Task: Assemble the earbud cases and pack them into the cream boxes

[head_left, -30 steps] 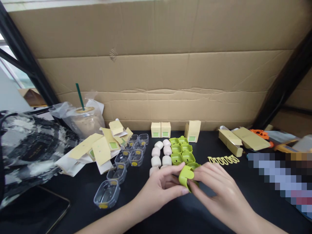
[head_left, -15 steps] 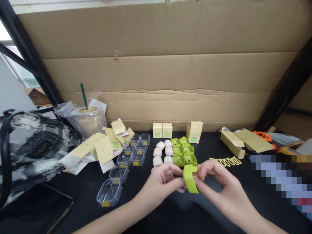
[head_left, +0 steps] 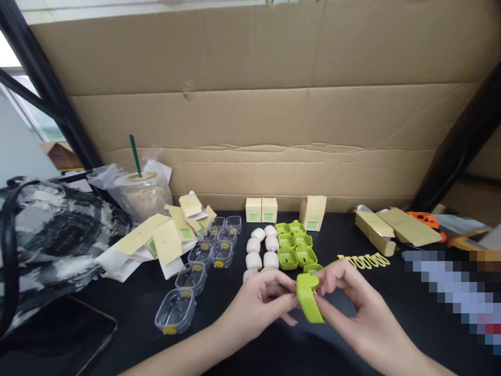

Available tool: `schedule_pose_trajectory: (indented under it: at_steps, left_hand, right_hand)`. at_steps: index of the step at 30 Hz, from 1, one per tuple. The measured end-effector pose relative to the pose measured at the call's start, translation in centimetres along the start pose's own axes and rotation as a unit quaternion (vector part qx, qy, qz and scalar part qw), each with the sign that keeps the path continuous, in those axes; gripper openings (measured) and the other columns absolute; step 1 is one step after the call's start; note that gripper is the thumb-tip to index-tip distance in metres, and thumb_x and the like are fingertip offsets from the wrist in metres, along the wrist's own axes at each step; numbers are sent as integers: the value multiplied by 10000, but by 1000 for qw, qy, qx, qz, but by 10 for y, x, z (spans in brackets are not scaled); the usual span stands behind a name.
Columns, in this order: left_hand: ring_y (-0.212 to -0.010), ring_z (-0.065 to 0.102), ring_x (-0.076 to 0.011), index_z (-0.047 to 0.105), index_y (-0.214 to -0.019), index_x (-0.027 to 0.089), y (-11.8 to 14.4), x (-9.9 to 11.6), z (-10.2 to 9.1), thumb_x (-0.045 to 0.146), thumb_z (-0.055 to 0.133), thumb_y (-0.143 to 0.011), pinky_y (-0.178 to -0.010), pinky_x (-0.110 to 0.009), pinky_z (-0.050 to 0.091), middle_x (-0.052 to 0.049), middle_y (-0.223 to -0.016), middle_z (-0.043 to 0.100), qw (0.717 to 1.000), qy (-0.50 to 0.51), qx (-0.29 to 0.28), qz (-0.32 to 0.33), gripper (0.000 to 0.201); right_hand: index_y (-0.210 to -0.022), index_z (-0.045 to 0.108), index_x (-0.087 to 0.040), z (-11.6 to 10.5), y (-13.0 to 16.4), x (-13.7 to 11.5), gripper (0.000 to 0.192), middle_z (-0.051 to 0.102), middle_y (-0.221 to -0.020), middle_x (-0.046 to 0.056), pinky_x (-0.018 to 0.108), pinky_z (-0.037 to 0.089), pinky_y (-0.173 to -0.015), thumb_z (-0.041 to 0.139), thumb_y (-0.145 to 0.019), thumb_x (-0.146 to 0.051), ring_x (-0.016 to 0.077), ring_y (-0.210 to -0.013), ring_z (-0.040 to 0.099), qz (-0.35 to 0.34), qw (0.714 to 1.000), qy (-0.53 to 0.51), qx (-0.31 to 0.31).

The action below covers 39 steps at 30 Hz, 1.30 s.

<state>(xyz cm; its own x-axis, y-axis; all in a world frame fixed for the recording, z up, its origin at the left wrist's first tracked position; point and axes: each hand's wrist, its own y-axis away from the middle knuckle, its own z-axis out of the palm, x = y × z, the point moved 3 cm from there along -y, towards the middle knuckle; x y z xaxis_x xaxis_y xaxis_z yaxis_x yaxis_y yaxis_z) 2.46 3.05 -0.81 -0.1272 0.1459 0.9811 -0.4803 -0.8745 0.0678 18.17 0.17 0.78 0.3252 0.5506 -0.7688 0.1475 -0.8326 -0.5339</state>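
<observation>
Between my two hands a small lime-green plastic case (head_left: 309, 300) is held up on its side above the black table. My left hand (head_left: 266, 300) is closed on its left side, thumb and fingertips pressed against the shell. From the right, my right hand (head_left: 348, 297) is closed at the case's open side, thumb against the edge and fingertips partly hidden. A tiny yellowish bit shows by those fingertips, too small to name. Just beyond stand two rows of similar green cases (head_left: 287, 258), beside whitish and pale pink rounded pieces (head_left: 253, 261).
Clear plastic cups (head_left: 176, 312) with yellow labels run along the left. Flattened cream boxes (head_left: 167, 240) lie behind them, near a bagged drink (head_left: 143, 196) and a black-and-white bag (head_left: 70, 230). Cream boxes (head_left: 313, 214) stand at the back. Yellow looped strips (head_left: 364, 261) lie right.
Both hands and the green case have shifted slightly down and toward me, and another green case shows behind them. The grip looks much the same.
</observation>
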Motion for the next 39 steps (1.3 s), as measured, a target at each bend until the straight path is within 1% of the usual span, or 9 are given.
schedule_pose_trajectory:
  at_steps: [5, 7, 9, 12, 17, 24, 32, 36, 39]
  left_hand:
    - [-565, 604, -97, 552, -750, 133, 1, -3, 4, 298, 765, -655, -542, -226, 533, 6, -687, 629, 999, 12, -32, 31, 285]
    - [-581, 598, -84, 541, -749, 142, 3, -1, 4, 200, 736, -668, -591, -218, 522, 19, -702, 618, 997, 20, -36, 60, 219]
    - [-649, 595, -87, 545, -761, 149, 3, -1, 3, 133, 696, -679, -643, -210, 507, 21, -733, 611, 995, 18, -33, 89, 172]
    - [-680, 560, -84, 542, -773, 156, 3, -6, 1, 94, 675, -669, -643, -186, 477, 27, -737, 580, 994, -4, -31, 104, 179]
    - [-470, 453, -41, 460, -739, 178, 2, -19, 2, 198, 683, -700, -458, -172, 438, 64, -659, 470, 998, -13, -25, 59, 227]
    - [-405, 393, -23, 460, -753, 178, 4, -18, 12, 333, 702, -706, -343, -133, 368, 60, -641, 465, 998, -29, -48, 24, 292]
    - [-479, 453, -45, 473, -736, 174, 6, -17, 16, 418, 733, -704, -429, -145, 442, 49, -629, 478, 998, -5, -56, 27, 358]
    - [-444, 478, -39, 468, -769, 181, 7, -24, 16, 452, 736, -692, -389, -131, 433, 52, -636, 510, 998, 16, -58, 0, 389]
    - [-409, 476, -43, 449, -922, 204, 7, -28, 11, 490, 734, -676, -351, -135, 440, 57, -634, 557, 997, 21, -64, -25, 473]
  right_hand:
    - [-1000, 475, -299, -6, 2, -4, 226, 531, -839, -26, 223, 518, -686, 559, -836, -167, 133, -746, 571, -55, 996, 64, -5]
    - [-1158, 441, -296, -8, 3, -4, 439, 548, -914, -4, 264, 523, -737, 627, -771, -203, 160, -804, 577, -46, 995, 82, -18]
    - [-1241, 413, -288, -5, 3, -2, 627, 581, -1005, 16, 291, 527, -781, 696, -687, -206, 189, -881, 599, -15, 994, 83, -63]
    - [-1157, 503, -275, 2, 3, -1, 550, 637, -1061, 23, 279, 533, -765, 707, -655, -185, 211, -941, 622, 31, 992, 65, -99]
    - [-1011, 574, -253, 6, 4, -8, 417, 667, -937, 2, 253, 520, -682, 676, -616, -168, 193, -829, 624, 34, 997, 49, -40]
    - [-879, 544, -242, 5, 9, -11, 336, 610, -810, -17, 255, 505, -631, 641, -566, -168, 177, -729, 605, 14, 997, 73, 6]
    - [-967, 497, -268, 1, 12, -10, 496, 620, -842, -38, 250, 505, -654, 662, -531, -99, 177, -759, 632, -90, 990, 108, -20]
    - [-1027, 492, -270, 1, 11, -12, 517, 642, -877, -27, 244, 515, -661, 651, -566, -99, 189, -809, 651, -105, 986, 123, -48]
    - [-1057, 487, -261, -4, 4, -17, 472, 659, -875, -14, 226, 521, -618, 610, -625, -117, 186, -800, 667, -92, 986, 131, -47]
